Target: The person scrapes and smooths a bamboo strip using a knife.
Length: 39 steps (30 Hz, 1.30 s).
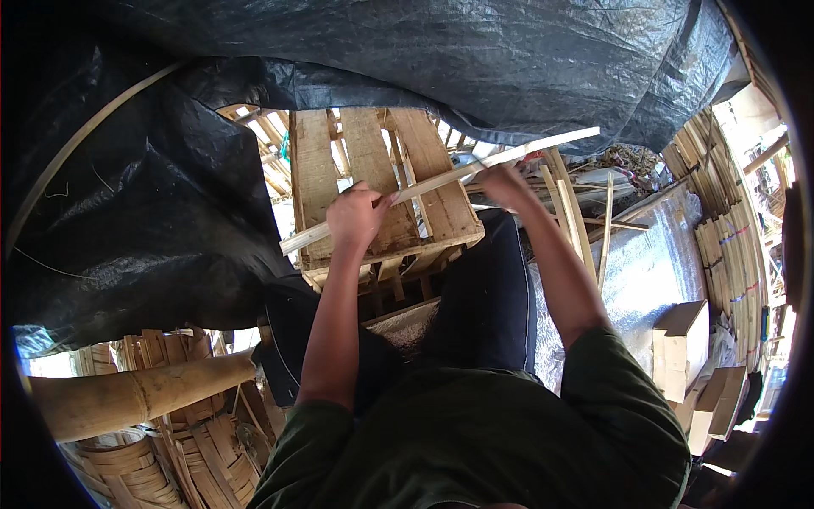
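Note:
My left hand (356, 216) is closed around a long, pale strip of bamboo or wood (441, 179). The strip slants from lower left to upper right above a slatted wooden crate (363, 144), which stands in front of my knees. Beside the strip, toward its right end, my right hand (502, 184) is curled and slightly blurred. A thin dark edge, perhaps a blade, shows at its fingers, but what it grips is too unclear to name.
Black plastic sheeting (509, 59) hangs ahead and at the left. Loose strips (607, 229) lean at the right, near silvery sheeting (653, 254) and cardboard boxes (678, 352). A thick bamboo pole (144, 394) crosses the lower left above woven baskets (127, 467).

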### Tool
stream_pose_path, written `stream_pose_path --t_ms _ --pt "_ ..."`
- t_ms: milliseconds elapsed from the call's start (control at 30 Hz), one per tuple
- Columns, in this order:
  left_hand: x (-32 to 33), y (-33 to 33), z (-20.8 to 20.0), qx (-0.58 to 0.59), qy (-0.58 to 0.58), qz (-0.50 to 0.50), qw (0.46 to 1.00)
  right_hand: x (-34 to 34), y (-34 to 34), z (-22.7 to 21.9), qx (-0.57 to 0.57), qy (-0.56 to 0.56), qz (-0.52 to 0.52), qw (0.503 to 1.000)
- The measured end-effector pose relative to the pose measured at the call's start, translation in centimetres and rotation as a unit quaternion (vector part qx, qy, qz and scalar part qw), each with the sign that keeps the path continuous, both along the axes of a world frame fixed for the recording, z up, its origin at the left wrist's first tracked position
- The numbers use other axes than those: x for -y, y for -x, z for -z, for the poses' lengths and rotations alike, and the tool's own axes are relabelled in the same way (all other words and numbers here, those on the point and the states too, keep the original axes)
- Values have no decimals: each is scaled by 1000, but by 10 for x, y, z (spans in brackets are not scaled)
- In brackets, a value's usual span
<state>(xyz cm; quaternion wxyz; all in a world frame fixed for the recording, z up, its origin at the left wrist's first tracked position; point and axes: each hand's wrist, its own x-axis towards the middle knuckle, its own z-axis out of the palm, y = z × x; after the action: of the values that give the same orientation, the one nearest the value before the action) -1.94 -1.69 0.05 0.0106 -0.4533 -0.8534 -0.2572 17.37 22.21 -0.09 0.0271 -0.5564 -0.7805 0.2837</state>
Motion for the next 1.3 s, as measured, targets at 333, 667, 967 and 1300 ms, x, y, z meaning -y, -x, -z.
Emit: stream_pose_path --t_ms 333,667,967,1300 --pt "18 10 5 -18 -17 -13 1000 41 24 -21 6 53 -38 998" --pt "13 6 -1 -7 -33 8 999 5 10 -3 -4 87 -47 995" --pt "-4 -4 -7 40 -35 28 998 -40 -24 29 219 -274 -327 877" --pt "14 6 5 14 -77 24 997 12 1 -41 37 179 -38 982"
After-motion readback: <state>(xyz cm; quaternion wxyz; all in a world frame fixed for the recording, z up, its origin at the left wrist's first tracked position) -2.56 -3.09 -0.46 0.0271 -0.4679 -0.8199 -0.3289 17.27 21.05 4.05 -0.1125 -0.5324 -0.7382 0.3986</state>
